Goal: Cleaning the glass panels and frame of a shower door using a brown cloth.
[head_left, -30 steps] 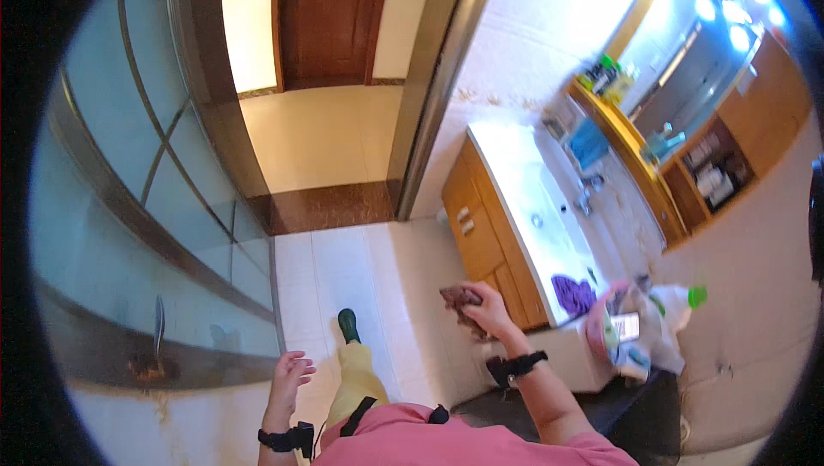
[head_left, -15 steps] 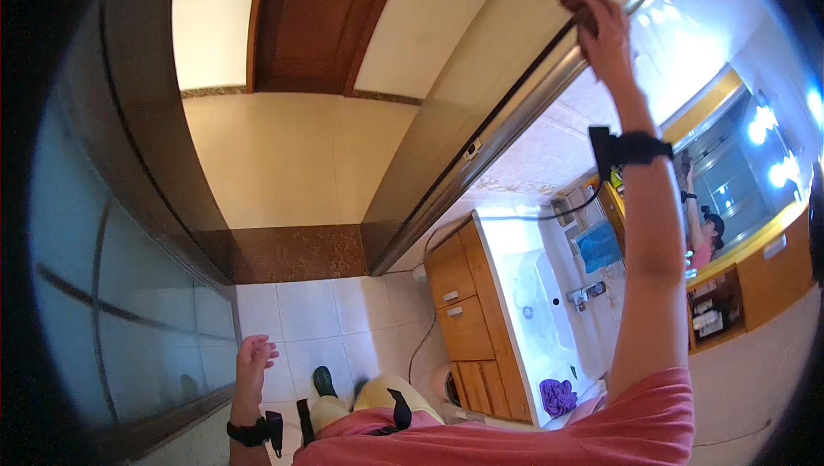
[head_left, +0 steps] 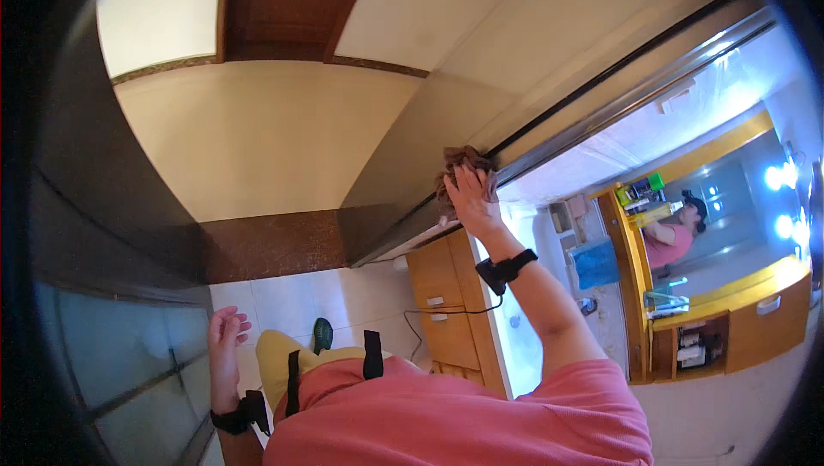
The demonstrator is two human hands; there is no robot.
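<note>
My right hand presses a crumpled brown cloth against the door frame. Its fingers lie over the cloth, beside the dark groove and metal strip that run along the frame. My right arm reaches up and across, past the washbasin. Low on the left, my left hand hangs in the air with fingers loosely bent and nothing in them. It is nearest to the frosted glass panel and touches nothing that I can see. Both wrists wear black bands.
A wooden vanity cabinet stands under the basin at right. Beyond it are a blue cloth, a wall mirror and an open shelf. A brown stone threshold crosses the doorway. A cable trails from my right wrist.
My right hand and the brown cloth have moved down and left along the door frame, from high up to about mid-height. The view has shifted, and my left hand stays low and empty.
</note>
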